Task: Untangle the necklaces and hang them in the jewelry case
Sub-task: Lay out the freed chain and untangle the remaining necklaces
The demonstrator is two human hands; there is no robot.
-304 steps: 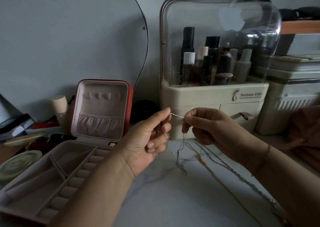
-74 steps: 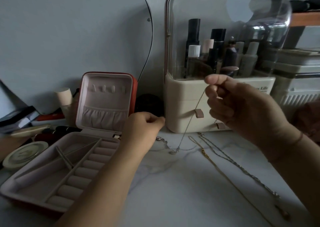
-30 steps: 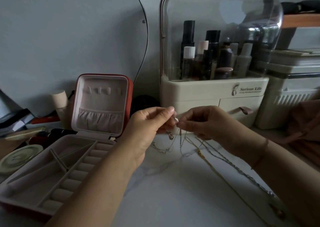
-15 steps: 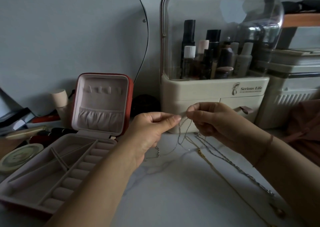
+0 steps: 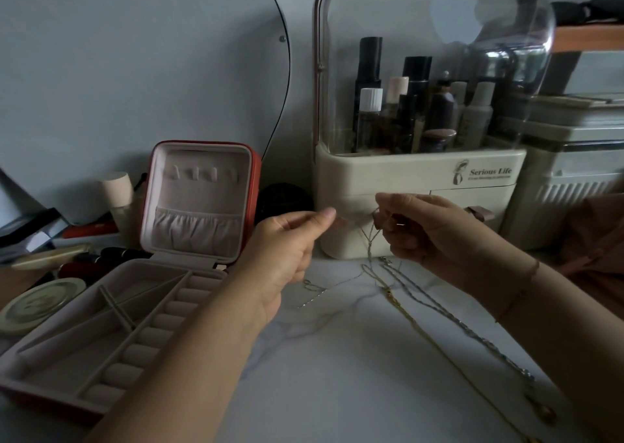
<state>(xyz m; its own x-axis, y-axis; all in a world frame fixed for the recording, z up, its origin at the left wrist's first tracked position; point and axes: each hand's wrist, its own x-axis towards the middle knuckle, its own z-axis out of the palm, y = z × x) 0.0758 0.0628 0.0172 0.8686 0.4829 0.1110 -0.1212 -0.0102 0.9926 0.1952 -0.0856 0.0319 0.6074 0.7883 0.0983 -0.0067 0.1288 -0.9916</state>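
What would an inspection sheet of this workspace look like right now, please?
Surface: white marbled tabletop, dimly lit.
Job's things: thin necklace stretched between both hands, its tail on the tabletop; gold necklace and silver chain lying flat beside each other; jewelry case open, nothing hanging in its lid.
Clutter: round tin, cream bottle, dark tubes left of the case.
Grips: left hand and right hand each pinch the thin necklace.
Cables: nothing seen.
Surroundings: clear-lidded cosmetics organiser behind the hands; ribbed storage box to its right.
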